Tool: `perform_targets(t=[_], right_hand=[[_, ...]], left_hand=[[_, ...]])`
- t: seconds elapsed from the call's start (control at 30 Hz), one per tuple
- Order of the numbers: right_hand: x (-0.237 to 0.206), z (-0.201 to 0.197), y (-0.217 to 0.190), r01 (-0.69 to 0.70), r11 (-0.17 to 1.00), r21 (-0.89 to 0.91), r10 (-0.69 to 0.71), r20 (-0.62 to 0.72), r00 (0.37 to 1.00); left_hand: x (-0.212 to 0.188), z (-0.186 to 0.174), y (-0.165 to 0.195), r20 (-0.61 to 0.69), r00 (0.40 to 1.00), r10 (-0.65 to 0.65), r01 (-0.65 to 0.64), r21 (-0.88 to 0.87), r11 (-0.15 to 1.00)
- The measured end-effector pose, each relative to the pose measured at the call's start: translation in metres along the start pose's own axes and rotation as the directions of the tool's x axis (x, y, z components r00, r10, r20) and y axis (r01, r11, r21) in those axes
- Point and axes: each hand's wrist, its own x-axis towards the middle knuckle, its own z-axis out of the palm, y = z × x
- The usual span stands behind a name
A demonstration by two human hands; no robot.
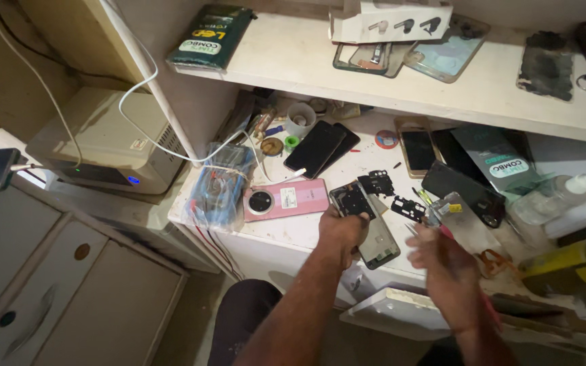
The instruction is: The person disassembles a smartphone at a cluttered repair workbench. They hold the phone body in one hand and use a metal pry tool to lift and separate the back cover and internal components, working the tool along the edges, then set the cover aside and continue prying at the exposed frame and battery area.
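Just below the centre of the frame, the left hand (pixel 342 230) is closed around an opened phone (pixel 364 224) with its back cover off, gripping it by the upper end. The phone's long axis runs diagonally, from upper left down to lower right, so its free lower end points toward the right hand (pixel 442 261). That hand sits just to the lower right of the phone, close but apart from it. It is blurred; its fingers look loosely curled, and I cannot tell whether it has hold of anything. A red-handled tool (pixel 486 305) shows beside it.

The phone hangs over the front edge of a white worktop (pixel 286 234). A pink phone back (pixel 285 200) lies to its left, and small black phone parts (pixel 408 208) lie just above right. Other dark phones (pixel 320 148) rest further back. A shelf (pixel 293 57) crosses the top of the frame, and grey cabinet doors (pixel 69 291) fill the lower left.
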Motion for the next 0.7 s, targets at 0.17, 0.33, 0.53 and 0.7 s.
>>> perform_targets(t=[0.17,0.33,0.53,0.7], right_hand=[[0.009,0.028,-0.010,0.201,0.972,-0.124,-0.195,0.058,0.979],[0.045,0.051,-0.005,0.188,0.979,0.080,-0.193,0.058,0.979],[0.065,0.077,-0.004,0.206,0.971,0.125,-0.220,0.114,0.969],[0.067,0.087,-0.009,0.145,0.976,0.159,-0.171,0.164,0.971]], left_hand=[[0.000,-0.002,0.001,-0.004,0.999,-0.052,0.052,0.008,0.999],[-0.002,0.000,0.001,0.014,0.998,-0.058,0.058,-0.024,0.998],[-0.004,-0.003,0.003,0.030,0.998,-0.047,0.047,-0.015,0.999],[-0.011,-0.004,0.008,-0.001,0.999,-0.046,0.046,0.057,0.997]])
